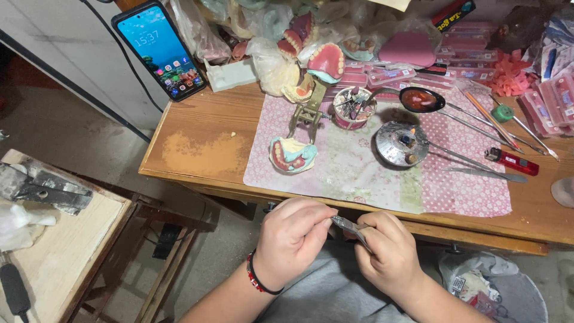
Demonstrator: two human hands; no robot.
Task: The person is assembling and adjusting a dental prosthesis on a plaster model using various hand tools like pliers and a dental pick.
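My left hand [292, 236] and my right hand [388, 254] meet just below the wooden table's front edge [197, 173], above my lap. Both are closed around a slim metal pliers-like tool [350, 226] that runs between them; whatever sits at its tip is too small to make out. A beaded bracelet circles my left wrist. On the pink patterned mat [359, 173] right above the hands lies a denture model [292, 155] with pink gums and teeth, attached to a brass articulator [308, 110].
The mat also carries a small round burner [402, 143], a spoon of red wax [421, 100], long metal instruments [478, 161], a red lighter [512, 161] and a cup of burs [353, 107]. A phone [160, 49] leans at back left. A side bench [54, 239] stands left.
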